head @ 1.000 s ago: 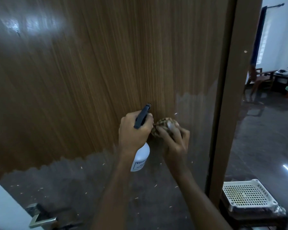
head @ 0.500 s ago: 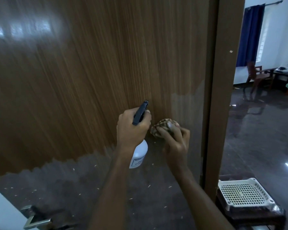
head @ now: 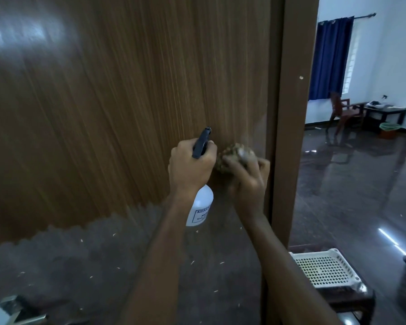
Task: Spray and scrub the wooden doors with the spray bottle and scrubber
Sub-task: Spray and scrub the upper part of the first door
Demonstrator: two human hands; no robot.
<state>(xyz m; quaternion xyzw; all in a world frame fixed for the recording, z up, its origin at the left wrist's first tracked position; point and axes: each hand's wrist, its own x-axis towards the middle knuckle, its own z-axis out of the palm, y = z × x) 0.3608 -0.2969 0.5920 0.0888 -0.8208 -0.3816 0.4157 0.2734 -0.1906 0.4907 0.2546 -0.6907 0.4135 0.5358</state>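
The wooden door (head: 117,109) fills the left and middle of the view, brown grain above and a dull grey, speckled band across its lower part. My left hand (head: 191,166) grips a white spray bottle (head: 201,207) by its neck, the black nozzle pointing up at the door. Just to its right my right hand (head: 249,178) holds a brownish scrubber (head: 232,153) pressed against the door near its right edge.
The brown door edge (head: 291,127) stands right of my hands. A white perforated basket (head: 324,268) sits on a dark stool at lower right. A metal door handle (head: 21,313) shows at bottom left. Beyond lie a glossy dark floor, a chair, a table and a blue curtain.
Both hands have kept their grips and stayed side by side on the door. The view has swung right, so the door frame and the room beyond show further left.
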